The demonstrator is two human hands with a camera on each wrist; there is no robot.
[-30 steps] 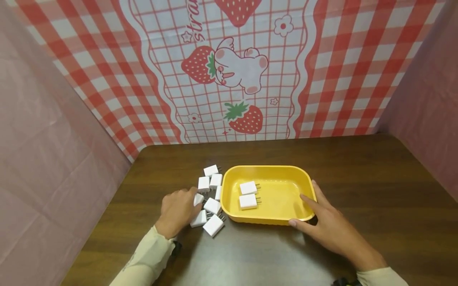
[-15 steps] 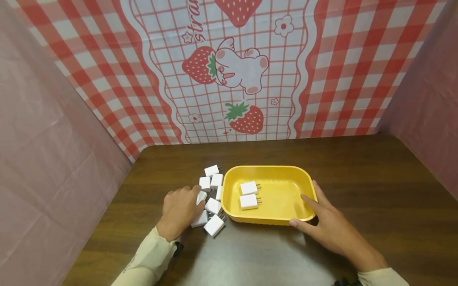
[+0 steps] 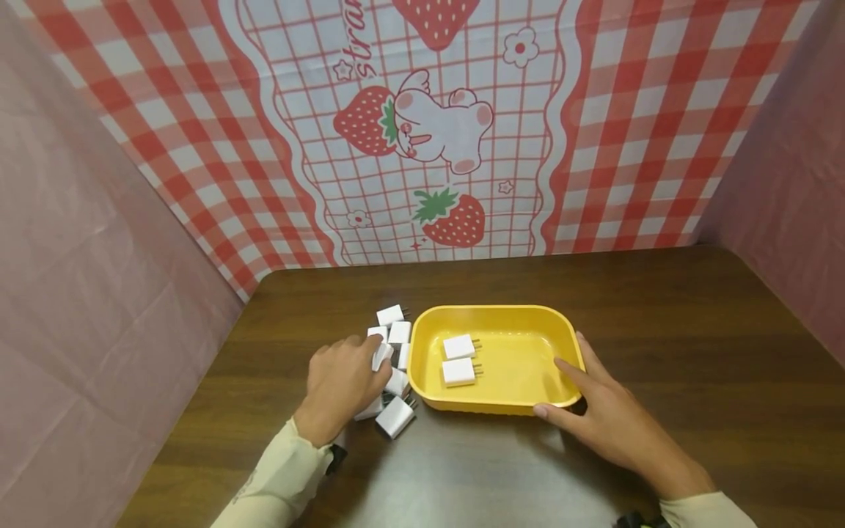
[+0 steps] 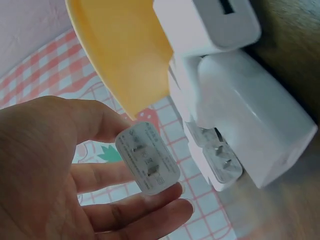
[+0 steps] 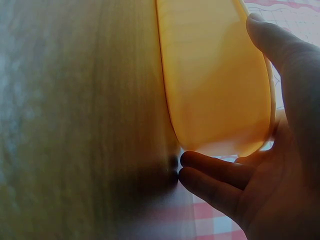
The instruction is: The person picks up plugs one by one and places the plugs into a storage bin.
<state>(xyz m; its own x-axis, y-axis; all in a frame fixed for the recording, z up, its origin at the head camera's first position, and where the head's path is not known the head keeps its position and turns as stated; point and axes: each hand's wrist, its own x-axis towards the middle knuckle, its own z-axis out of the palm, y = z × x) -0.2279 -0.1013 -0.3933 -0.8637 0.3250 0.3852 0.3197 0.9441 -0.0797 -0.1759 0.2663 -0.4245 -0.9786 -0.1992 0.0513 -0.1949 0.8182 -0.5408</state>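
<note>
My left hand (image 3: 346, 381) pinches a white charger plug (image 4: 147, 157) between thumb and fingers, its two metal prongs facing the camera in the left wrist view. Around that hand lie several more white charger plugs (image 3: 394, 418), some partly hidden beneath it. Just right of the pile stands a yellow plastic tub (image 3: 502, 407) with two charger plugs (image 3: 458, 372) side by side on its floor, prongs pointing right. At the tub's right end my right hand (image 3: 607, 418) grips the near corner, thumb on the rim, index finger reaching over the inside, other fingers against the outer wall (image 5: 215, 100).
Everything rests on a dark brown wooden table (image 3: 693, 352). Behind it hangs a red-and-white checked cloth (image 3: 634, 147) with strawberries, and pink cloth (image 3: 99, 293) covers both sides.
My left hand has shifted slightly right with the pinched charger plug, towards the tub, and now covers more of the pile. The right hand and tub stay put.
</note>
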